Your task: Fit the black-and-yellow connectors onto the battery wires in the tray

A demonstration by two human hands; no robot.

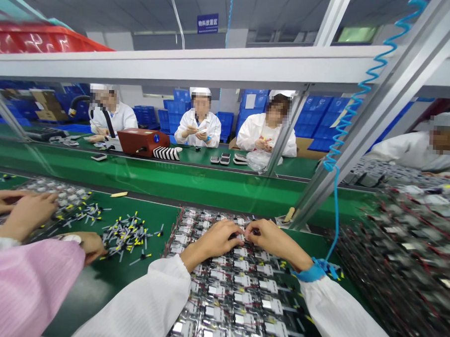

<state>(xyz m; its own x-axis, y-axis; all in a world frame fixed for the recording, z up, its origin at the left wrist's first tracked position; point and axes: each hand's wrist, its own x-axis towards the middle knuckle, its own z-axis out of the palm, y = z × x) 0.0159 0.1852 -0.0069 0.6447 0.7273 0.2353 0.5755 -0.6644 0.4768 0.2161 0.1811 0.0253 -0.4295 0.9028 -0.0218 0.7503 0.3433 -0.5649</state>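
Arched the left hand (216, 237) over the far half of the clear tray (200, 314), thumb and forefinger drawn near each other, just beside the curled fingers of the right hand (272, 240). Could not tell from the small, shaded fingertips a grip on a part from a mere touch, for either hand. Found the white-faced modules (243, 320) in rows in that tray, on the green bench (93, 289), beneath both hands, with thin red wires (167, 249) along the left edge. Saw loose grey pieces with yellow tips (127, 236) heaped left of the tray, and a tall dark stack (411, 256) to the right, past the blue wristband (311, 272). Judged each module light, likely stiff and rather slick in the body but limp in the wires. Reckoned the wire joints fragile, prone to tearing under a tug. Favoured a gentle fingertip pinch on opposite edges of the hard white body, clear of the wires.
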